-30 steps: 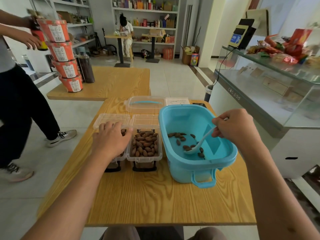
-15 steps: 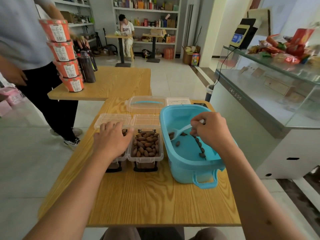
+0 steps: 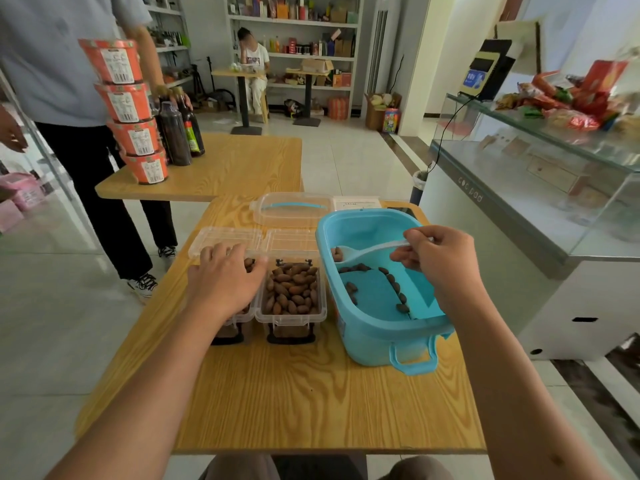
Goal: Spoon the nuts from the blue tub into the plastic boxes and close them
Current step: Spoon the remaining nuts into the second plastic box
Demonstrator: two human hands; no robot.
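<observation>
The right hand pinches a white plastic spoon over the tilted blue plastic tub. The left hand, fingers relaxed, rests on the left clear plastic box.

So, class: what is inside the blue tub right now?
Inside the blue tub: a few scattered nuts and the white spoon, pinched by the right hand. That hand covers part of the tub's floor.

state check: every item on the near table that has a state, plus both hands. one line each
Blue plastic tub: open, few nuts left.
Clear tub lid: off, lying behind.
Right clear plastic box: lid open, full of nuts.
Left clear plastic box: lid open, mostly hidden.
White plastic spoon: in tub, nut in bowl.
Left hand: resting on left box.
Right hand: pinching spoon handle.
</observation>
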